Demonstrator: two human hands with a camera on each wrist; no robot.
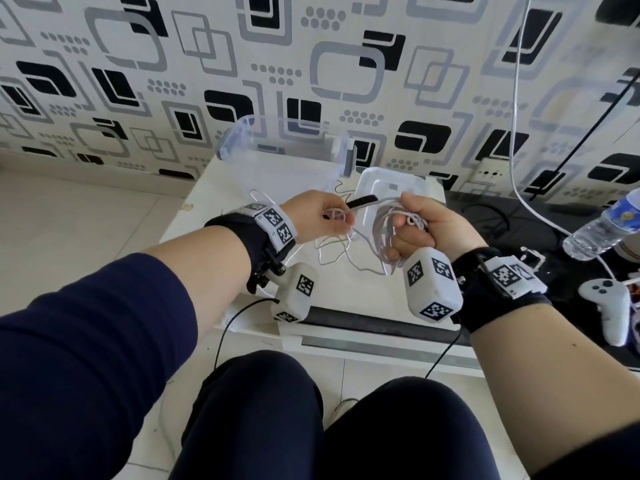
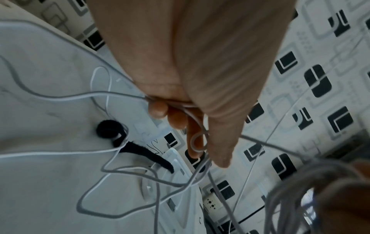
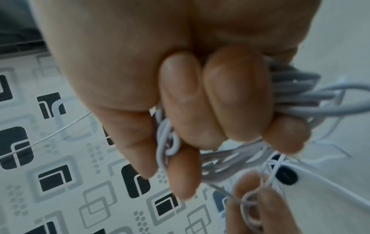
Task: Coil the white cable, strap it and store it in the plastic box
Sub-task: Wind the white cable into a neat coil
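My right hand (image 1: 414,233) grips a bundle of white cable (image 1: 382,225) loops, fingers curled round them (image 3: 212,101). My left hand (image 1: 323,216) pinches a loose stretch of the same cable (image 2: 197,139) between thumb and fingers. Slack cable (image 2: 94,204) hangs in tangled loops down to the white table (image 1: 346,289). A black strap (image 2: 136,142) lies on the table, one end rolled, under the loose loops. The clear plastic box (image 1: 277,157) stands open behind the hands, and its lid (image 1: 391,188) lies flat to the box's right.
A patterned wall rises right behind the table. A water bottle (image 1: 602,226) and a white game controller (image 1: 606,306) sit at the right on a dark surface. Another white wire (image 1: 517,98) hangs down the wall at right. My knees are below the table's front edge.
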